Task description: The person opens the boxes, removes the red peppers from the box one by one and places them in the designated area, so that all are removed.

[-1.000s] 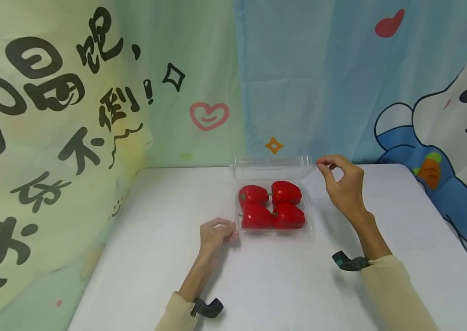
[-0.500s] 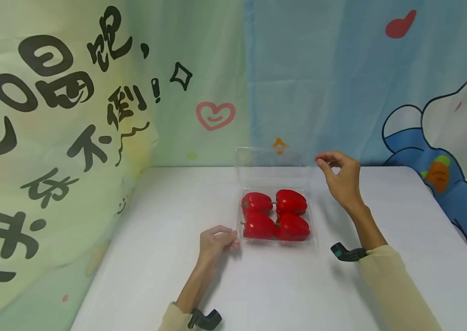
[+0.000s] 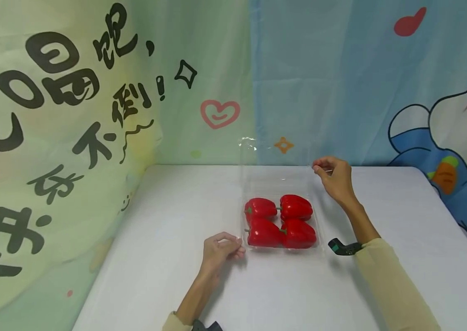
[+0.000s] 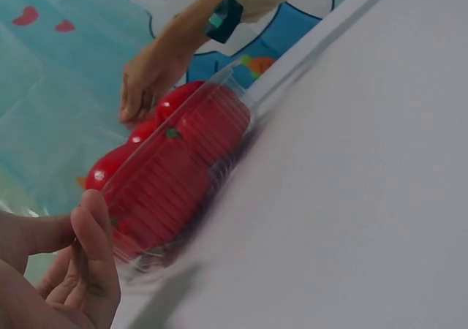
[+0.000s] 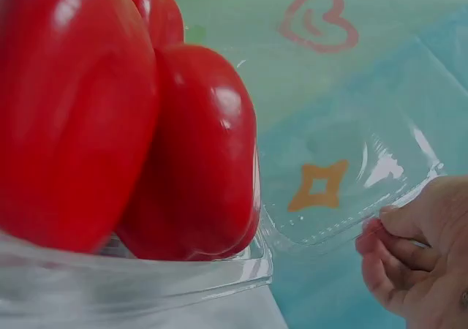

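The box (image 5: pixel 219 278) is resting on the surface (image 3: pixel 179 202) and is serving as the reference for all positions. Four red peppers (image 3: pixel 265 233) are lying inside the box in two rows of two and are rising above its rim. The clear lid (image 5: pixel 384 169) is standing raised along the box's far side, where it appears to be joined by a hinge. The cloth (image 3: pixel 312 69) is hanging beyond the box.

The left hand (image 3: pixel 221 250) is pinching the rim at the box's near left corner between thumb and fingers. The right hand (image 3: pixel 334 174) is pinching the lid's right edge, above and beyond the box's far right corner.

The step in hand appears to be working the lid on its hinge while bracing the box. For good results, the left hand should be pressing lightly downward, so that the box is not sliding or tipping. The right hand should be guiding the lid in an arc about the far edge, not pulling it sideways.

Caution: the lid is being held at one side only, so the thin plastic may be twisting under load. Fingers should be gripping the edge only, since squeezing harder could crease it.
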`<action>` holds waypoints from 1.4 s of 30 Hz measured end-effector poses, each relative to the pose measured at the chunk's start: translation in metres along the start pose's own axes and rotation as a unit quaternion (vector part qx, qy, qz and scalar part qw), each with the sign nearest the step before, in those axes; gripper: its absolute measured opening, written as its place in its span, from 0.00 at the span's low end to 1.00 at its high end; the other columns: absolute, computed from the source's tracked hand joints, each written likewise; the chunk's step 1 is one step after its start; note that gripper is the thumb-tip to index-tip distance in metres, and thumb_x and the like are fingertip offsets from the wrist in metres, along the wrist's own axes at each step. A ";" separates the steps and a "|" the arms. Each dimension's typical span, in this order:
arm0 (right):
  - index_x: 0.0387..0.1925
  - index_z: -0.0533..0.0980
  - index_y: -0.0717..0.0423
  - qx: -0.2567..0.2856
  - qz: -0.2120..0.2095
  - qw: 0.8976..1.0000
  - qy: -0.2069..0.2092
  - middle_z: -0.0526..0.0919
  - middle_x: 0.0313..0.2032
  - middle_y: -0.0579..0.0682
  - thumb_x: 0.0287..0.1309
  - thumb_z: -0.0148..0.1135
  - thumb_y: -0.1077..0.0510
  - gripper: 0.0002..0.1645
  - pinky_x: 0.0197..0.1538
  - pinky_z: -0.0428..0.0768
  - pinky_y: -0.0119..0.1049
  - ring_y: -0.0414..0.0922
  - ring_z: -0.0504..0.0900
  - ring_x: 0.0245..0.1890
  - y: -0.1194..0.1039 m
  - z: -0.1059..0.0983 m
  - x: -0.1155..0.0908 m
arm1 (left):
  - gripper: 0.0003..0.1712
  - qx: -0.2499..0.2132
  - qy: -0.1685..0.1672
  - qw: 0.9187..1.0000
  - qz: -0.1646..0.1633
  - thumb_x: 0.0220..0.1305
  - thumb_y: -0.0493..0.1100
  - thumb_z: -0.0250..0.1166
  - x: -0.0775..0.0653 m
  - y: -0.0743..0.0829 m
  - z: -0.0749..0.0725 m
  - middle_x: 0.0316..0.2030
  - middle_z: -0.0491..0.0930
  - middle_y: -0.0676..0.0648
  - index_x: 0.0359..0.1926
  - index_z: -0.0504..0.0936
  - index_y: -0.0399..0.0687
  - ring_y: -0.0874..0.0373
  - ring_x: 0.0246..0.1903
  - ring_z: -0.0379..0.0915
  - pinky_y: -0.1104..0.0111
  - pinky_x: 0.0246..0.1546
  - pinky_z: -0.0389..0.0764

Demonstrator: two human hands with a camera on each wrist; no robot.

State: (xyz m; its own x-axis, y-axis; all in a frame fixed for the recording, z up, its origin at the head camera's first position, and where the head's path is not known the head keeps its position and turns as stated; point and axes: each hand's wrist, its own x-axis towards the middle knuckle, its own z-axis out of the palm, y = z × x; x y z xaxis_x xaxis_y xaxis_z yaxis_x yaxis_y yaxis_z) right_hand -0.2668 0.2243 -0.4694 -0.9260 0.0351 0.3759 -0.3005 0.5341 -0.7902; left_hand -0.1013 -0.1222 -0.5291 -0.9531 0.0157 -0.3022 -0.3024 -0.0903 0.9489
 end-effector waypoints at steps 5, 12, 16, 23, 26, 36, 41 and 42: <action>0.49 0.85 0.72 0.015 0.030 0.999 -0.015 0.89 0.42 0.72 0.75 0.66 0.63 0.13 0.36 0.78 0.15 0.25 0.79 0.29 0.012 0.000 0.002 | 0.11 -0.001 -0.007 1.000 0.000 0.71 0.40 0.73 -0.004 -0.001 -0.001 0.32 0.94 0.44 0.45 0.85 0.34 0.62 0.29 0.90 0.73 0.37 0.89; 0.56 0.82 0.75 0.040 0.096 0.994 -0.046 0.87 0.50 0.76 0.77 0.64 0.62 0.18 0.40 0.82 0.16 0.29 0.84 0.32 0.024 0.004 0.000 | 0.11 -0.005 -0.011 1.000 -0.009 0.71 0.40 0.73 -0.009 -0.001 0.002 0.33 0.94 0.45 0.45 0.85 0.35 0.61 0.29 0.90 0.73 0.37 0.89; 0.59 0.81 0.76 0.052 0.125 0.989 -0.064 0.86 0.54 0.78 0.78 0.63 0.61 0.21 0.42 0.84 0.18 0.27 0.84 0.33 0.029 0.006 -0.001 | 0.10 -0.004 -0.010 1.000 -0.012 0.71 0.40 0.73 -0.011 -0.001 0.003 0.32 0.94 0.45 0.45 0.85 0.36 0.62 0.29 0.90 0.73 0.36 0.88; 0.62 0.81 0.75 0.042 0.162 0.982 -0.093 0.86 0.58 0.75 0.80 0.61 0.58 0.23 0.44 0.83 0.17 0.24 0.83 0.35 0.034 0.008 -0.004 | 0.10 -0.010 -0.012 1.000 -0.014 0.70 0.39 0.74 -0.012 -0.003 0.002 0.32 0.94 0.45 0.44 0.85 0.35 0.62 0.29 0.90 0.73 0.37 0.89; 0.62 0.80 0.76 0.042 0.170 0.979 -0.101 0.86 0.58 0.76 0.80 0.61 0.58 0.23 0.44 0.83 0.17 0.23 0.83 0.35 0.038 0.009 -0.005 | 0.10 -0.011 -0.012 1.000 -0.015 0.70 0.40 0.74 -0.012 -0.004 0.003 0.32 0.94 0.46 0.44 0.85 0.36 0.62 0.29 0.90 0.73 0.37 0.89; 0.62 0.80 0.77 0.019 0.187 0.974 -0.127 0.87 0.58 0.74 0.81 0.60 0.54 0.26 0.43 0.82 0.18 0.27 0.81 0.35 0.045 0.009 -0.004 | 0.11 -0.013 -0.016 1.000 -0.014 0.71 0.40 0.74 -0.010 -0.006 0.005 0.32 0.94 0.46 0.44 0.84 0.36 0.62 0.29 0.90 0.73 0.36 0.88; 0.62 0.80 0.77 0.012 0.186 0.973 -0.135 0.87 0.56 0.74 0.81 0.60 0.54 0.27 0.43 0.82 0.19 0.30 0.81 0.36 0.046 0.009 -0.004 | 0.11 -0.012 -0.018 1.000 -0.014 0.71 0.40 0.74 -0.010 -0.006 0.004 0.33 0.94 0.45 0.44 0.84 0.36 0.62 0.29 0.90 0.73 0.36 0.88; 0.62 0.79 0.77 0.011 0.185 0.973 -0.136 0.87 0.56 0.74 0.81 0.60 0.54 0.27 0.42 0.82 0.19 0.30 0.81 0.36 0.047 0.009 -0.004 | 0.11 -0.013 -0.018 1.000 -0.015 0.71 0.40 0.74 -0.010 -0.006 0.004 0.32 0.94 0.45 0.44 0.84 0.36 0.62 0.29 0.90 0.73 0.36 0.88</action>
State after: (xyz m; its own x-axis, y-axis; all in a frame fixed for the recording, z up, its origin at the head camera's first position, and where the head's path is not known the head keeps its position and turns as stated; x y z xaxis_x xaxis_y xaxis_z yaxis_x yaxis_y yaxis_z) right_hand -0.2794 0.2417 -0.5124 -0.9971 -0.0060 -0.0762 0.0625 0.5086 -0.8587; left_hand -0.0901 -0.1178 -0.5312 -0.9436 0.0546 -0.3267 -0.3309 -0.1147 0.9367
